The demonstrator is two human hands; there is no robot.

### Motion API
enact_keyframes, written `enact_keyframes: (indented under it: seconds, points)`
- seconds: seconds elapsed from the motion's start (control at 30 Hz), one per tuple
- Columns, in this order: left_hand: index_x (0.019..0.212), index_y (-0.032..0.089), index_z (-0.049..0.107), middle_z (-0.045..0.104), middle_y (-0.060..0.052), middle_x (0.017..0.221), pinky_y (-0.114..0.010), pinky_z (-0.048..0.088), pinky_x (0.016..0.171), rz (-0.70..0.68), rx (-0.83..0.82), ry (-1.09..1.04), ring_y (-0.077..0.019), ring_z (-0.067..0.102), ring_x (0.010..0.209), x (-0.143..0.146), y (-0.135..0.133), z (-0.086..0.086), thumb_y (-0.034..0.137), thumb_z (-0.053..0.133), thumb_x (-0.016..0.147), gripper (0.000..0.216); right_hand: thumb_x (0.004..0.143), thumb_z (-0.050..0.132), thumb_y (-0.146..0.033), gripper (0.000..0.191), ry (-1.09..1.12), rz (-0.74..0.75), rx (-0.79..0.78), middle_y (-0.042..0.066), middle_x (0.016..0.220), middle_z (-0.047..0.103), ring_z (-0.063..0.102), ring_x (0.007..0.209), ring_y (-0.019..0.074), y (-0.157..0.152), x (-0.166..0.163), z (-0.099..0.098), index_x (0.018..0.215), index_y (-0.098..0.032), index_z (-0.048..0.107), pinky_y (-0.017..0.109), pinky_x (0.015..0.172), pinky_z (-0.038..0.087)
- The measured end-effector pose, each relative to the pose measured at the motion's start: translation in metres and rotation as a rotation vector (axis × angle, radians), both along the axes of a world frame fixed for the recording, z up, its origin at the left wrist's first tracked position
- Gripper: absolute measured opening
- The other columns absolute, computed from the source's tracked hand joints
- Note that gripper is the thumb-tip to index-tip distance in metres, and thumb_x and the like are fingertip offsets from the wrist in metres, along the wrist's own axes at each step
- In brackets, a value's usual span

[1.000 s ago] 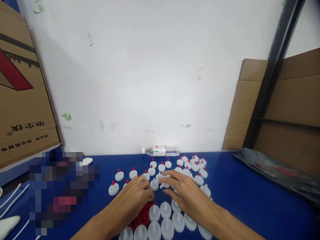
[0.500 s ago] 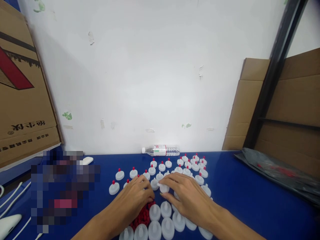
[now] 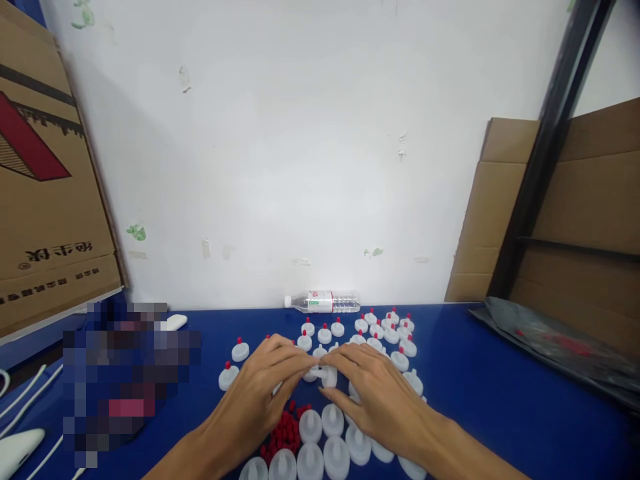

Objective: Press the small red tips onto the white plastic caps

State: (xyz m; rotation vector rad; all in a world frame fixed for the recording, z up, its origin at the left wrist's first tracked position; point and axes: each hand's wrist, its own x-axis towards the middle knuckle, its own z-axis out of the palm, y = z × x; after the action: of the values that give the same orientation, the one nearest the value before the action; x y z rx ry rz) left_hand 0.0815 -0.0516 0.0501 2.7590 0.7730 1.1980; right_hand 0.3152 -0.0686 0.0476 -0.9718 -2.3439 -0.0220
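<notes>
My right hand [image 3: 367,383] is closed on a white plastic nozzle cap [image 3: 329,379], tilted so its spout points left. At that spout, the fingertips of my left hand [image 3: 273,383] are pressed together; whatever they pinch is hidden. Below my left hand lies a pile of small red tips [image 3: 284,437]. In front of my hands stand several white nozzle caps [image 3: 336,457] with bare spouts. Beyond them are several more caps with red tips on their spouts [image 3: 325,335], some partly covered by my hands.
A clear plastic bottle [image 3: 345,302] lies against the wall. Cardboard boxes [image 3: 55,167] stand at the left, with white cables [image 3: 30,407] below. On the right lie a dark plastic bag [image 3: 555,353] and cardboard [image 3: 495,213] by a black post. Part of the left table is pixelated.
My left hand has risen from the red pile toward the right and now meets the spout of the cap in my right hand. The right hand has stayed nearly still.
</notes>
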Motion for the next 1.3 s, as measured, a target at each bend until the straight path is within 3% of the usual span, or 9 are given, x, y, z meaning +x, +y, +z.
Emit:
enact_keyframes:
  seconds: [0.33, 0.6, 0.87, 1.03, 1.2, 1.3]
  points:
    - [0.111, 0.025, 0.073, 0.077, -0.003, 0.103, -0.033, 0.054, 0.084, 0.123, 0.017, -0.089, -0.0197, 0.07, 0.095, -0.001, -0.004, -0.004, 0.023, 0.054, 0.105, 0.02, 0.102, 0.059, -0.023, 0.035, 0.11, 0.094, 0.245, 0.009, 0.117, 0.071, 0.068, 0.103, 0.0231, 0.001, 0.001, 0.002, 0.137, -0.025, 0.054, 0.052, 0.105, 0.045]
    - [0.111, 0.022, 0.07, 0.074, -0.003, 0.095, -0.031, 0.05, 0.076, 0.027, 0.056, -0.031, -0.0199, 0.061, 0.087, 0.004, 0.0, -0.004, 0.016, 0.044, 0.107, 0.026, 0.102, 0.059, -0.023, 0.032, 0.137, 0.111, 0.248, 0.01, 0.115, 0.069, 0.065, 0.103, 0.0247, -0.001, 0.0, -0.002, 0.133, -0.023, 0.058, 0.047, 0.097, 0.053]
    - [0.082, 0.021, 0.065, 0.069, -0.001, 0.083, -0.028, 0.045, 0.074, 0.031, -0.307, -0.14, -0.0174, 0.059, 0.081, 0.013, -0.014, 0.004, 0.02, 0.042, 0.107, 0.034, 0.101, 0.058, -0.016, 0.046, 0.198, 0.146, 0.262, 0.008, 0.114, 0.069, 0.065, 0.098, 0.0222, -0.006, -0.003, -0.002, 0.145, -0.028, 0.05, 0.041, 0.089, 0.056]
    - [0.075, 0.021, 0.062, 0.066, 0.001, 0.078, -0.027, 0.044, 0.073, 0.033, -0.406, -0.176, -0.0162, 0.06, 0.078, 0.014, -0.02, 0.009, 0.026, 0.042, 0.108, 0.039, 0.098, 0.051, -0.004, 0.056, 0.2, 0.147, 0.347, 0.009, 0.12, 0.069, 0.065, 0.109, 0.0231, -0.004, -0.005, -0.007, 0.149, -0.027, 0.047, 0.046, 0.102, 0.053]
    - [0.091, 0.023, 0.072, 0.072, -0.001, 0.088, -0.03, 0.049, 0.079, 0.072, -0.339, -0.196, -0.0186, 0.063, 0.086, 0.014, -0.017, 0.011, 0.029, 0.049, 0.106, 0.028, 0.102, 0.054, -0.014, 0.048, 0.211, 0.142, 0.34, 0.008, 0.121, 0.071, 0.067, 0.111, 0.0216, 0.001, -0.004, -0.001, 0.148, -0.029, 0.049, 0.042, 0.099, 0.056]
    - [0.103, 0.025, 0.074, 0.073, -0.002, 0.097, -0.031, 0.052, 0.082, 0.129, -0.318, -0.267, -0.019, 0.066, 0.091, 0.012, -0.015, 0.013, 0.031, 0.053, 0.104, 0.022, 0.104, 0.054, -0.023, 0.047, 0.148, 0.082, 0.311, 0.008, 0.127, 0.071, 0.067, 0.116, 0.0228, 0.001, -0.001, 0.008, 0.15, -0.028, 0.046, 0.048, 0.107, 0.051]
